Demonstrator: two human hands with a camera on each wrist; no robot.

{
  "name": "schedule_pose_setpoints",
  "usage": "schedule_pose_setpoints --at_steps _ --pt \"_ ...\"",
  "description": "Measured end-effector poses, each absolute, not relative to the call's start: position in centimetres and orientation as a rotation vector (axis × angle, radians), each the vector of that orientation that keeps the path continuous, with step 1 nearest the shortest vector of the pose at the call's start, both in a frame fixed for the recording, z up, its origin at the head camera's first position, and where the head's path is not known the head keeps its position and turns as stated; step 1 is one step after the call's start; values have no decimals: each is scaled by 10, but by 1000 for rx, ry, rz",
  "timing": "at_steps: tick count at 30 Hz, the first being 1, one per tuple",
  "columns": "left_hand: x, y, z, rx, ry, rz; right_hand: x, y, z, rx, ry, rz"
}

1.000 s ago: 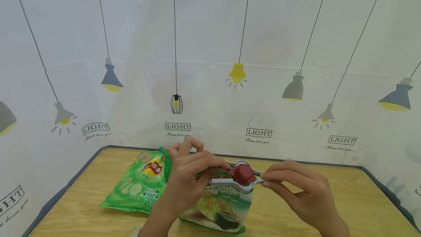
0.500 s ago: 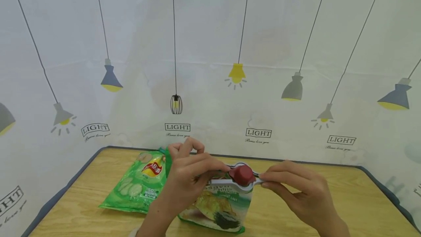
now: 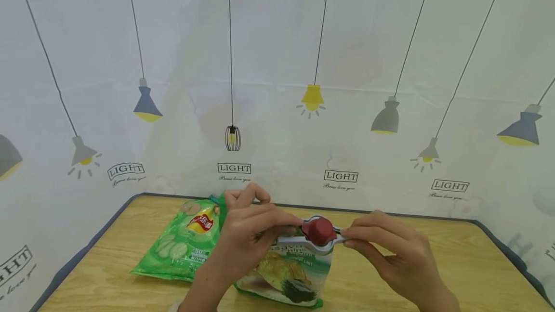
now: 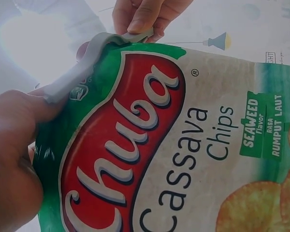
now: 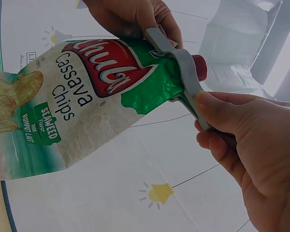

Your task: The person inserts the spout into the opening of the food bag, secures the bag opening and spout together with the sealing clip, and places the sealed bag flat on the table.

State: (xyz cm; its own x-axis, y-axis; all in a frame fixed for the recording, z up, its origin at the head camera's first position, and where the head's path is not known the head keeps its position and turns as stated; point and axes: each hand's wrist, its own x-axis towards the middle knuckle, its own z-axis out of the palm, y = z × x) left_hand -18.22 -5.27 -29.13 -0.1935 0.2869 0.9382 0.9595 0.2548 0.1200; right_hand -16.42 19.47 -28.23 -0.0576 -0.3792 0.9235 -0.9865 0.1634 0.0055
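Note:
A green and white bag of cassava chips stands upright in front of me, its printed side toward me. Across its top edge lies a pale grey bag clip with a round red cap. My left hand grips the clip's left end together with the top corner of the bag, its index fingertip beside the cap. At the clip's other end, the thumb and fingers of my right hand pinch the narrow tip. In the right wrist view the bag's top sits between the clip's two arms.
A second green chip bag lies at the left on the wooden table, partly behind my left hand. A white curtain printed with hanging lamps surrounds the table's dark edge.

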Motion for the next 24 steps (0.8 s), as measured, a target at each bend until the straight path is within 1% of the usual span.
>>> schedule_pose_setpoints --at_steps 24 --pt "-180 -54 -289 -1214 -1682 -921 -170 196 -287 1351 -1567 914"
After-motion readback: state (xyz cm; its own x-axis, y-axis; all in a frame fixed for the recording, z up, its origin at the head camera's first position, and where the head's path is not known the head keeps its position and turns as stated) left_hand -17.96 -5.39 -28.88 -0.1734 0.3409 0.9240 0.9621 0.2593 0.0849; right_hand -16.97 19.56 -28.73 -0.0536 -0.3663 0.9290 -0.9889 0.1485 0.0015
